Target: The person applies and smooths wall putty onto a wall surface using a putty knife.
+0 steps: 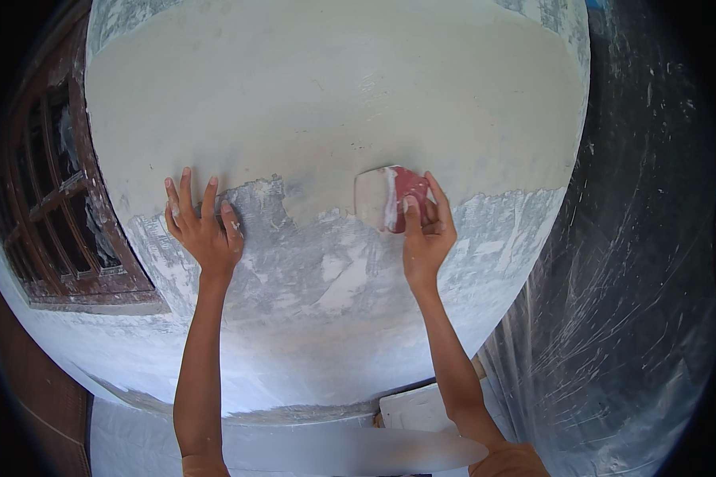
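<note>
A wall point(310, 95) fills the middle, coated beige above a ragged edge and patchy grey and white below it. My left hand point(205, 230) rests against it near that edge, fingers spread, holding nothing. In my right hand point(429, 234) is a flat red putty scraper point(410, 187), gripped with the thumb on its near face and the fingers along its right side. Whitish putty smears the scraper, and its pale left part lies against or close to the wall across the ragged edge. Exact contact there cannot be made out.
A brown wooden window frame with bars point(64, 191) is set in the wall at the left. Clear plastic sheeting point(612, 318) hangs over a dark area on the right. A white board-like object point(418, 409) sits low beyond my right forearm.
</note>
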Tool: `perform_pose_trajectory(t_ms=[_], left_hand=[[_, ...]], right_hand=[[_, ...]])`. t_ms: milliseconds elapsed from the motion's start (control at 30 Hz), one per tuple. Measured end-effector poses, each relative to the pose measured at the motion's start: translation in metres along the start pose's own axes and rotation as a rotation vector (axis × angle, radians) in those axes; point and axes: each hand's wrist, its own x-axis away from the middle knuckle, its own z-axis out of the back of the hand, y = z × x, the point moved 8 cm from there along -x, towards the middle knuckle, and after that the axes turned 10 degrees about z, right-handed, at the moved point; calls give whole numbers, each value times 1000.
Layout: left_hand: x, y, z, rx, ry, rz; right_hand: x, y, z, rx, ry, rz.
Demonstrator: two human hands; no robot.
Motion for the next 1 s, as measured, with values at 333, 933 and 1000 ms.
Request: perform_pose_trajectory(t_ms=[333,933,1000], left_hand=[[2,6,-4,13,-16,-28],[3,13,-3,-148,-58,-27],[5,12,-4,-169,-83,-12]], right_hand=[[44,-9,-78,-133,-284,-41],[7,-18,-74,-59,-178,72],[-13,-5,-37,-93,-85,-36]])
